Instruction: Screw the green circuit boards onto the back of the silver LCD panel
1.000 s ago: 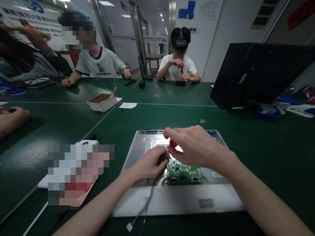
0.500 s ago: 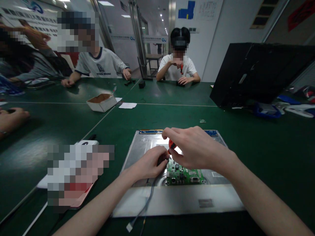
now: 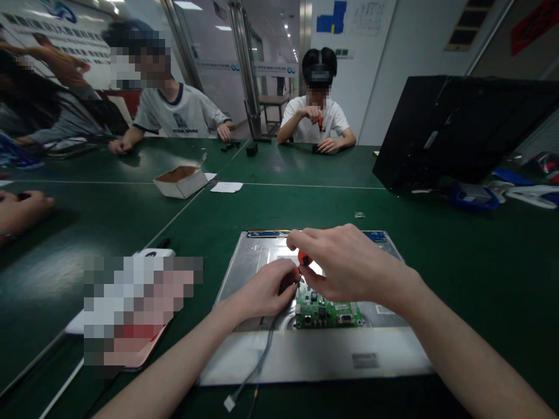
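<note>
Left hand (image 3: 271, 288): curled by shaft, any pinch hidden | Right hand (image 3: 349, 262): pinching driver (image 3: 304, 258) | Board (image 3: 327, 311): on panel (image 3: 314, 358), shaft near its 11 o'clock corner | Change: handle slightly rotated, place nearly unchanged, suggesting turning in place

Bare left hand (image 3: 268, 290), bare right hand (image 3: 356, 262), slender forearms (image 3: 474, 343) bare too, wrists (image 3: 233, 308) uncovered, fingers (image 3: 301, 238) ungloved
</note>
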Demonstrator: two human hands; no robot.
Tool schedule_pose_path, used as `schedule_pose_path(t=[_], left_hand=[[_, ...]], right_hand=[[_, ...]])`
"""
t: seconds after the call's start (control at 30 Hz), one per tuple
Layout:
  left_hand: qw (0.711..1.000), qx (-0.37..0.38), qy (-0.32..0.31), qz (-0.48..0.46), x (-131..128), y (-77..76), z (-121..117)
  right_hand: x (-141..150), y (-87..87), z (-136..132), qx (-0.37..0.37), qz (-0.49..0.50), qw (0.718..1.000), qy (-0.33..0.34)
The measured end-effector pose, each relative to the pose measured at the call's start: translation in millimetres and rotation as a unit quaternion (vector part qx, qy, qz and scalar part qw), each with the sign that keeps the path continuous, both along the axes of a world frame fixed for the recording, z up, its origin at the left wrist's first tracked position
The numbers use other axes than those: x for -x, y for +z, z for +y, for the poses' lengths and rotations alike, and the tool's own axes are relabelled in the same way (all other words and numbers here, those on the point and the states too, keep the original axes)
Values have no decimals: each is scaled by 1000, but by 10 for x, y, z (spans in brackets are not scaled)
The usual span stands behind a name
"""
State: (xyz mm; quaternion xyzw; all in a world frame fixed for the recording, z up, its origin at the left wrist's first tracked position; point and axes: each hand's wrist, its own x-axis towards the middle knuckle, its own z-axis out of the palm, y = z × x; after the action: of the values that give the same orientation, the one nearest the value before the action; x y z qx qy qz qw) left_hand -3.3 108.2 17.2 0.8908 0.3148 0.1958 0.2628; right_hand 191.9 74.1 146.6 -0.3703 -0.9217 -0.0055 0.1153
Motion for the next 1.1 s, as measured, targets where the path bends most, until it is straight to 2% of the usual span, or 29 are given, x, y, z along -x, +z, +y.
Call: schedule_pose_path(t=[0.37, 1.1], left_hand=[[1000, 1, 5, -2, -1, -24, 2], [1000, 10, 7, 4, 2, 28, -17]], right_hand=[[7, -2, 10, -12, 1, 1000, -14], [2, -2, 24, 13, 1, 1000, -22]])
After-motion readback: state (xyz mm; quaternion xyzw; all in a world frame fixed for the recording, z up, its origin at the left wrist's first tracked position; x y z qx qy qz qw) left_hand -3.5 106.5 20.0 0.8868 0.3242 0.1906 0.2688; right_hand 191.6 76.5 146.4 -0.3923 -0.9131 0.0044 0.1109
